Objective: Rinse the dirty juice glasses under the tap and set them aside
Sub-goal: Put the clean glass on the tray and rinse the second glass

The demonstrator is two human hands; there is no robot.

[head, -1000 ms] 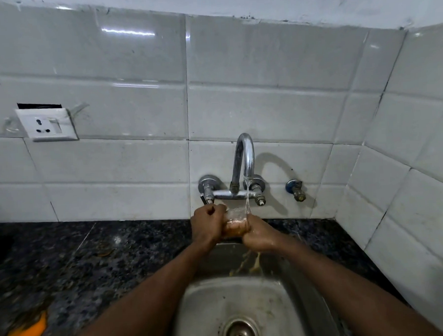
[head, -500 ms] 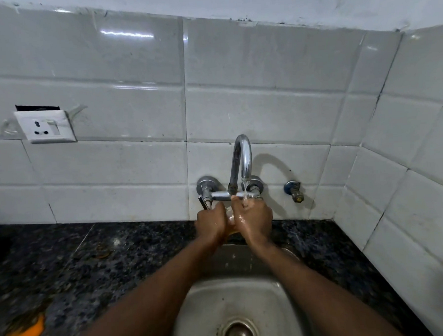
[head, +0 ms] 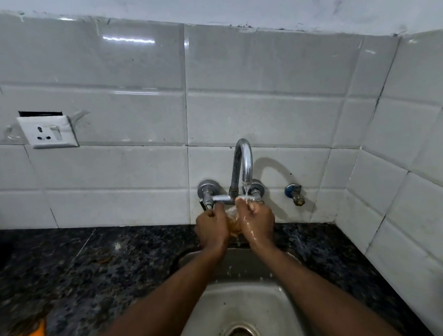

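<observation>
- juice glass (head: 232, 219) is gripped by the curled left hand (head: 212, 228) and right hand (head: 257, 221), under the tap (head: 243, 161) stream, over the sink (head: 235, 260) back rim
- tap handles (head: 207, 193) are parked just behind the knuckles
- right side is boxed in by the tiled wall (head: 408, 183); countertop (head: 117, 263) is left open leftward

You work in dim, cool light that comes from above and to your left: a strip of glare streaks the upper tiles (head: 129, 40), and the tap (head: 243, 164) throws a soft curved shadow to its right. Tile lines bow toward the edges. The tabletop (head: 67, 278) at lower left smears into blur.
</observation>
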